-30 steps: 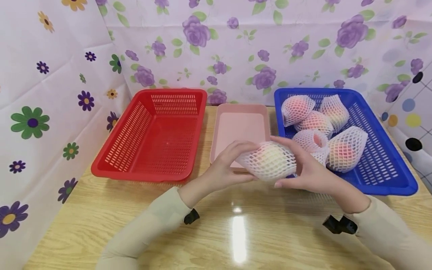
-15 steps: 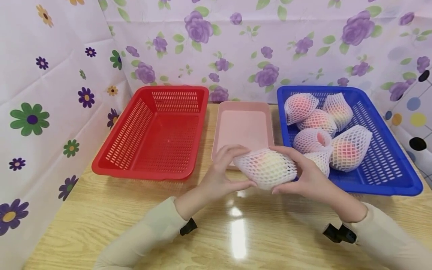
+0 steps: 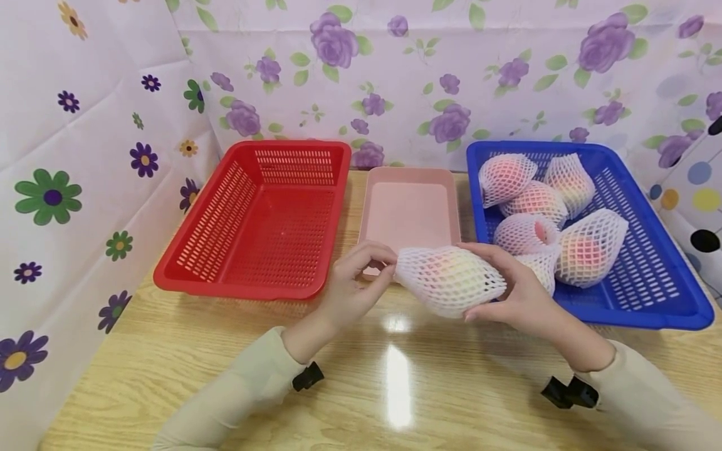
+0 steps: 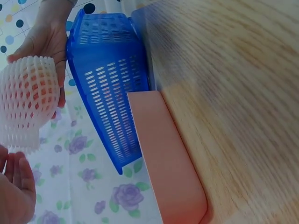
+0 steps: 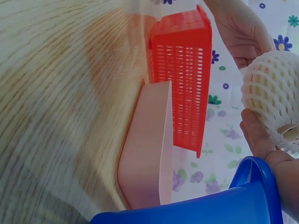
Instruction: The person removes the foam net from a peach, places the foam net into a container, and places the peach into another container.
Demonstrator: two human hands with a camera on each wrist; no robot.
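Net-wrapped fruit [image 3: 451, 282], I see, is held above the table [image 3: 451, 388]: right hand [image 3: 523, 291] grips one end, left hand [image 3: 355, 288] pinches the netting [image 3: 407, 262] opposite.

can't see all of the tray [image 3: 414, 210] behind the left hand [image 3: 351, 288] and held fruit [image 3: 451, 279] in the head view; can't see the blue basket [image 5: 219, 205] whole in the right wrist view, cut off below.
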